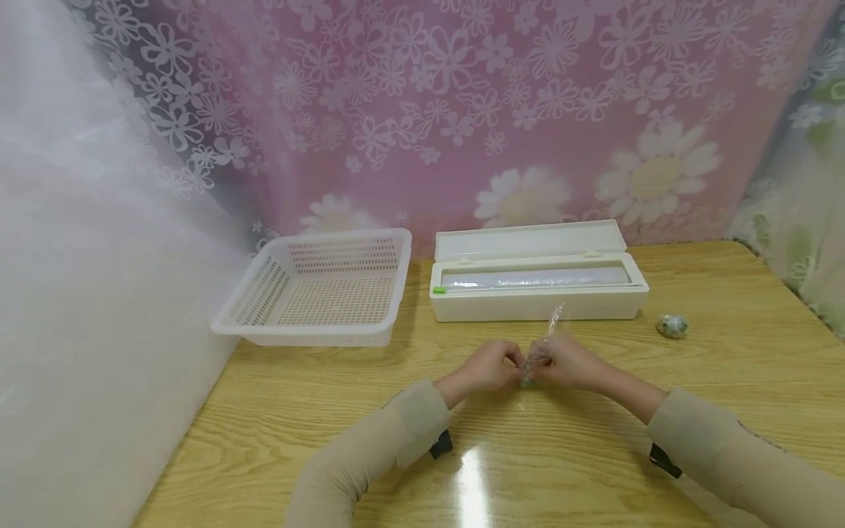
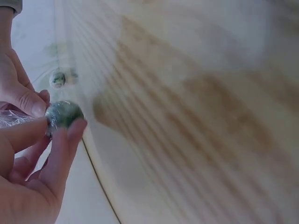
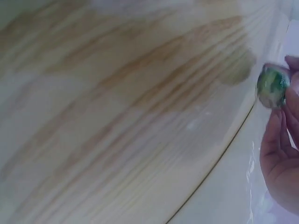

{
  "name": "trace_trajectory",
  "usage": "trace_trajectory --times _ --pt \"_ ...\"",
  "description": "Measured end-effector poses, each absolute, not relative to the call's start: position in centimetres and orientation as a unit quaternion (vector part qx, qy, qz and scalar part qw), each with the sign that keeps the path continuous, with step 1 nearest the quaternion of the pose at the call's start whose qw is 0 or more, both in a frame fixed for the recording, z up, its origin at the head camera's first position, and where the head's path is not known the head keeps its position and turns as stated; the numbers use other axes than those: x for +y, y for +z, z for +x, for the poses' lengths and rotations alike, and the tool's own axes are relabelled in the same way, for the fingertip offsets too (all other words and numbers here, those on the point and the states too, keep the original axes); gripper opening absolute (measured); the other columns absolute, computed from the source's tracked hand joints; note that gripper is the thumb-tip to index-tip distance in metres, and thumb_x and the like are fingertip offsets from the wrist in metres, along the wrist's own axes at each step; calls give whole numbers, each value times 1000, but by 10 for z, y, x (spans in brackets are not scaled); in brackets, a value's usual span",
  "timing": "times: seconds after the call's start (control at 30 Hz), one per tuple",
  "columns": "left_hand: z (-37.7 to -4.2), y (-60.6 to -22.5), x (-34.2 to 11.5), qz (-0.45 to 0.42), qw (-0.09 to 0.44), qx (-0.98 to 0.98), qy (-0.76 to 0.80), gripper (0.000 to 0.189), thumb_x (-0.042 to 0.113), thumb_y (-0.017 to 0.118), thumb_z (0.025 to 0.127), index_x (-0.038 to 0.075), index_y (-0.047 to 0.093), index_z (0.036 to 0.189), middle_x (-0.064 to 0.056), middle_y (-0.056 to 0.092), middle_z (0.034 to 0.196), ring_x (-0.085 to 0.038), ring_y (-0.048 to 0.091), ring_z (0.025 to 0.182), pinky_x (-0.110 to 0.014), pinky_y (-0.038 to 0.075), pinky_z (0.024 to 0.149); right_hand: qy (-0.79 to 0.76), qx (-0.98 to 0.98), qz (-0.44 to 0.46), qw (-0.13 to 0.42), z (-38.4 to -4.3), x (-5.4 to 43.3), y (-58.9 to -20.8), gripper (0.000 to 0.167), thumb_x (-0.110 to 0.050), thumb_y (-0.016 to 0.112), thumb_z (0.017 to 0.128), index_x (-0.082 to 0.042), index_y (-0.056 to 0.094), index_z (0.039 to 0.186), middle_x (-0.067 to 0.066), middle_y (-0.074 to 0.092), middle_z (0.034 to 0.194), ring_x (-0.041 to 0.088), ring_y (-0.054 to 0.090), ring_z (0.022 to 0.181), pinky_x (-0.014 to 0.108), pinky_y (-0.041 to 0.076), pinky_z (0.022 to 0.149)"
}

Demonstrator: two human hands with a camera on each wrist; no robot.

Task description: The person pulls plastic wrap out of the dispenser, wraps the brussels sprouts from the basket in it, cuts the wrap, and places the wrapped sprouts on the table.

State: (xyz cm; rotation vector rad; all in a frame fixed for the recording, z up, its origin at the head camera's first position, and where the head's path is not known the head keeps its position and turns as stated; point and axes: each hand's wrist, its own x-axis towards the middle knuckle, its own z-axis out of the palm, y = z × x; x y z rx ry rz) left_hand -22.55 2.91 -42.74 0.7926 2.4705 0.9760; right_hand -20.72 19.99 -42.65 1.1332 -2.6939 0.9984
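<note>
Both hands meet over the table in front of a long box. My left hand holds a small green and white ball wrapped in clear film, its fingertips around the ball in the left wrist view. Close beside it, my right hand pinches the gathered plastic film, and the loose end sticks up above the fingers. The right wrist view shows the ball's green patches, with fingers right at its side. Another wrapped ball lies on the table to the right of the hands.
The white box stands behind the hands with its lid up and a roll of film inside. A green tab sits at its left front. To its left is a white perforated basket. A flowered curtain hangs behind.
</note>
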Motion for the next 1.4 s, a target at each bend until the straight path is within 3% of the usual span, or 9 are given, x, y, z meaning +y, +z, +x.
trace_trajectory --times 0.1,0.17,0.37,0.57,0.7,0.9,1.0,1.2,1.4 --pt "-227 -429 28 311 127 889 312 5 9 65 80 12 63 76 5 62 90 -7 54 88 -17 42 72 323 -872 363 54 -208 198 -429 10 -2 74 67 -9 66 67 -10 55 61 -1 43 55 22 40 48" --pt "-226 -430 28 323 112 891 298 4 11 66 80 12 64 77 4 62 89 -6 55 86 -16 42 71 312 -879 356 57 -208 198 -431 11 -2 73 67 -10 66 66 -12 53 61 -1 41 55 21 39 48" --pt "-226 -431 30 323 113 892 296 9 19 65 82 12 64 75 7 62 83 -3 50 70 -13 40 61 313 -895 316 29 -206 199 -429 15 6 66 71 -8 63 67 -8 56 62 1 39 55 20 38 49" --pt "-230 -431 32 302 113 895 309 8 11 62 83 11 64 75 5 62 80 -3 52 74 -14 42 64 322 -904 280 9 -205 198 -425 12 4 63 76 -5 65 69 -3 59 62 2 41 52 19 38 47" --pt "-233 -430 34 270 144 890 338 5 9 63 82 6 62 79 3 59 74 -5 53 67 -15 43 59 315 -914 255 2 -206 196 -428 11 0 64 77 -6 61 68 -6 51 55 3 34 48 20 31 43" --pt "-233 -426 36 206 238 860 401 10 6 59 85 -1 60 77 -3 57 66 -14 59 55 -21 48 50 268 -931 246 31 -207 195 -429 12 -7 69 74 -9 58 69 -4 55 64 10 47 57 24 40 49" --pt "-234 -427 34 225 214 869 386 10 6 59 84 1 60 75 -3 60 71 -10 56 56 -19 46 50 228 -937 261 52 -207 194 -426 9 -10 72 73 -10 63 73 -2 59 73 13 52 66 27 43 55" --pt "-237 -428 33 289 102 902 305 4 8 65 79 6 64 76 0 63 85 -7 52 72 -16 41 64 229 -935 268 45 -207 191 -423 6 -7 71 73 -9 69 78 1 65 80 13 58 70 28 46 58" --pt "-237 -432 33 281 113 904 300 7 14 66 80 10 66 73 4 63 80 -5 52 65 -15 42 59 245 -930 272 34 -207 193 -425 5 -4 68 75 -8 70 77 3 66 79 17 61 71 28 49 59"
